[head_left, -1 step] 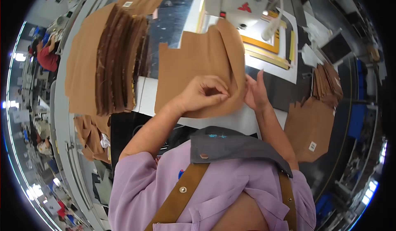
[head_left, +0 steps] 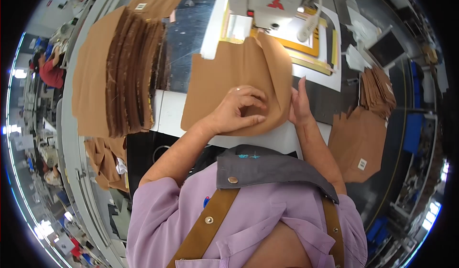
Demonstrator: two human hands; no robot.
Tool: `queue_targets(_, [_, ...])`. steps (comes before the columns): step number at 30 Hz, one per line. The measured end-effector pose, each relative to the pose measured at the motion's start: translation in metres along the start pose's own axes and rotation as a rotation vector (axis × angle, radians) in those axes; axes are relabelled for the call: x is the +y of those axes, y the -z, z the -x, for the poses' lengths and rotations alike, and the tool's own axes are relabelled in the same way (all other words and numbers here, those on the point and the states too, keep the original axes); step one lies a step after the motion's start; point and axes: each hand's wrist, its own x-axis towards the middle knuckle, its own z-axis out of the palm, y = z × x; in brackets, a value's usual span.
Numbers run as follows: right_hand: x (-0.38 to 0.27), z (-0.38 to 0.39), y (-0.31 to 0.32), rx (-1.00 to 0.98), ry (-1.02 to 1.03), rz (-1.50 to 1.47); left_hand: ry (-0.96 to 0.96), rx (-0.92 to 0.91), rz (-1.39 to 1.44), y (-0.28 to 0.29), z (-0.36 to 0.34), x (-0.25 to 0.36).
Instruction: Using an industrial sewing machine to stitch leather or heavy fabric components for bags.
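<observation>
Machine head (head_left: 272, 0) blocks forward, fabric stack (head_left: 125, 74) leftward; dark tabletop (head_left: 321, 99) rightward allows passage.

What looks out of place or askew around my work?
The brown fabric heap at your left, nearer you than the tall brown stack, looks untidy: it's crumpled, with something white bunched at its edge, while the stack lies fairly even. The brown piece before you merely curls over on its right.

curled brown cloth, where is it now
Near the head view's centre, the curled brown cloth is under the left hand, its right edge at the right hand, right of the thick brown stack.
</observation>
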Motion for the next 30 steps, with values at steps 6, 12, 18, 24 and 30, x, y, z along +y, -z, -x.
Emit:
queue_targets(6, [-0.029,0.057,0.069,0.466,0.237,0.358,0.006,-0.133,-0.642,-0.043,0.025,-0.036])
queue_targets(12, [-0.066,0.148,0.117,0.714,0.239,0.879,0.115,0.236,-0.593,0.002,0.002,-0.066])
queue_targets(18, [-0.087,0.136,0.069,1.018,0.316,1.726,0.236,0.425,-0.79,0.016,-0.057,-0.085])
queue_targets(24, [-0.096,0.033,0.086,0.681,0.746,1.824,0.266,0.31,-0.408,-0.015,-0.086,-0.081])
queue_targets(30, [-0.108,-0.02,0.088,0.365,0.789,1.963,0.248,0.111,0.175,-0.008,-0.09,-0.074])
